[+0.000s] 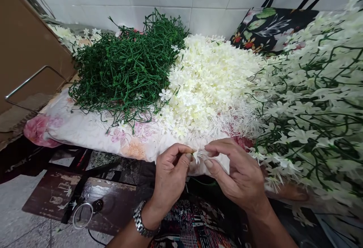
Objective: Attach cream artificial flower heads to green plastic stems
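My left hand, with a metal watch on the wrist, pinches a small white artificial flower near the front edge of a floral cloth. My right hand pinches the same flower from the other side, thumb and forefinger closed on its petals. Just beyond my hands lies a heap of loose cream-white flowers. To its left is a tangled pile of bare green plastic stems. On the right, stems with flowers fitted on them are piled high.
A brown board with a metal handle stands at the left. A dark floral bag leans on the white tiled wall behind. Below the cloth lies a dark wooden board with a metal ring on it.
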`<action>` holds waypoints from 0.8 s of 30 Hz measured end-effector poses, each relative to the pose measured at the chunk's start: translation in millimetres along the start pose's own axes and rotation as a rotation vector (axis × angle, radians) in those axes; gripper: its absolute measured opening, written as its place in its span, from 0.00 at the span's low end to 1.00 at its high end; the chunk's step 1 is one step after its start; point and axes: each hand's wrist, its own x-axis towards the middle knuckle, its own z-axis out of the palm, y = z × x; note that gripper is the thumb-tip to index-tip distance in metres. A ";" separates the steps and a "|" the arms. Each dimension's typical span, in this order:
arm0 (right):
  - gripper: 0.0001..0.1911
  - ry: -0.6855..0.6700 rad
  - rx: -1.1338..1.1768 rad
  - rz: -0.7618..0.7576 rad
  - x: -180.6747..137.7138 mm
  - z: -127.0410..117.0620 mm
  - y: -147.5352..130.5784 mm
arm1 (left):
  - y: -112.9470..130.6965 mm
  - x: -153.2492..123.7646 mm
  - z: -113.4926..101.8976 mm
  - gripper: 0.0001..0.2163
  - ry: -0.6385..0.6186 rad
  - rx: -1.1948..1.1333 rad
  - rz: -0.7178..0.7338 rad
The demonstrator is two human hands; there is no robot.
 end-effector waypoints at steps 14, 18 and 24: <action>0.03 -0.129 0.186 0.184 0.8 1.5 7.7 | 10.9 -0.3 3.2 0.06 -0.022 0.268 0.119; 0.04 -0.131 0.146 0.182 0.0 0.0 8.3 | 10.7 0.1 3.5 0.06 -0.031 0.303 0.145; 0.05 -0.106 0.024 0.097 2.6 1.9 5.4 | 15.2 2.5 4.5 0.07 -0.045 0.444 0.273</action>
